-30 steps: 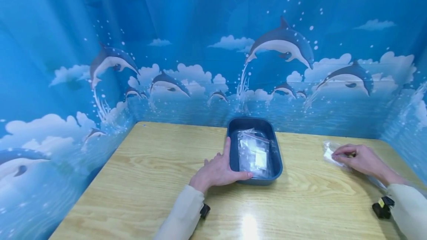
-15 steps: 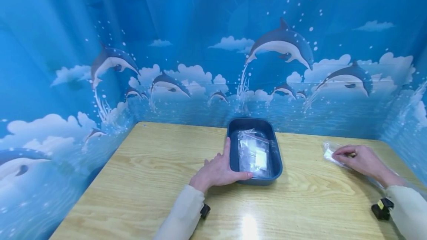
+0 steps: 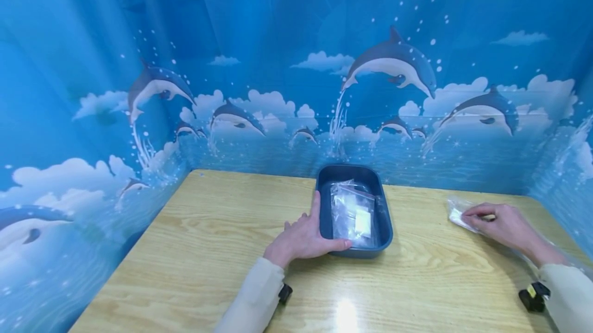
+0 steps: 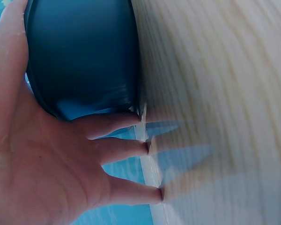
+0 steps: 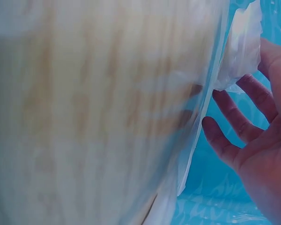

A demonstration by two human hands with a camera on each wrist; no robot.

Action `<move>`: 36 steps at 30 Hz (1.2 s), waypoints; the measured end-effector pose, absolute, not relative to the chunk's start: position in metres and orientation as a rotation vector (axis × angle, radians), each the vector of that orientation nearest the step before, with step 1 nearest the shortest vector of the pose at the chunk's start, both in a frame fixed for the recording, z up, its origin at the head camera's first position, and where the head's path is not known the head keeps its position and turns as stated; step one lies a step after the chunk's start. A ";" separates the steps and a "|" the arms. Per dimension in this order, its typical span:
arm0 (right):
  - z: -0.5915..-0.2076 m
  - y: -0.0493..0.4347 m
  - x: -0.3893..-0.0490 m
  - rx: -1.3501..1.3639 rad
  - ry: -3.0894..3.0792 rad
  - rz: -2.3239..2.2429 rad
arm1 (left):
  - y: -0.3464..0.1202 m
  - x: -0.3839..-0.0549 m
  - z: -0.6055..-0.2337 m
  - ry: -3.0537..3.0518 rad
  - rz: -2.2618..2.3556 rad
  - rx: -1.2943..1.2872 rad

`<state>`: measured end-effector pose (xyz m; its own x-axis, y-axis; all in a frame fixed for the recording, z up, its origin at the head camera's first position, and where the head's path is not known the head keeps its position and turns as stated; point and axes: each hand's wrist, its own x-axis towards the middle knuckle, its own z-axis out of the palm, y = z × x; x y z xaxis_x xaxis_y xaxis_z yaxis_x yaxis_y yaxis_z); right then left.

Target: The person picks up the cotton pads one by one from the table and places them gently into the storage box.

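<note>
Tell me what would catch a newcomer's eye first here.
Probably the blue dolphin backdrop rising behind the wooden table. Next, the dark blue tray near the far edge, holding clear bags, with the left hand on its rim. Off to the right, the right hand pinches another clear bag.

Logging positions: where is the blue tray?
In the head view, the tray sits right of centre by the far edge of the table, the left hand at its near-left corner.
</note>
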<state>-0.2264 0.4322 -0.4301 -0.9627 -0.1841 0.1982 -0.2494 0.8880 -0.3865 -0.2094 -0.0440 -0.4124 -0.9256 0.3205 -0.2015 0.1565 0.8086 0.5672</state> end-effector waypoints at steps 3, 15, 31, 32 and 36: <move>-0.430 0.431 -0.225 0.331 -2.903 0.624 | -0.044 -0.210 -0.413 2.714 0.820 0.378; -0.425 0.418 -0.217 0.364 -2.845 0.642 | -0.043 -0.209 -0.413 2.713 0.814 0.381; -0.417 0.392 -0.211 0.412 -2.714 0.675 | -0.044 -0.210 -0.414 2.714 0.827 0.365; -0.417 0.390 -0.210 0.411 -2.708 0.678 | -0.044 -0.210 -0.414 2.714 0.827 0.365; -0.417 0.384 -0.210 0.413 -2.698 0.677 | -0.043 -0.210 -0.414 2.716 0.824 0.370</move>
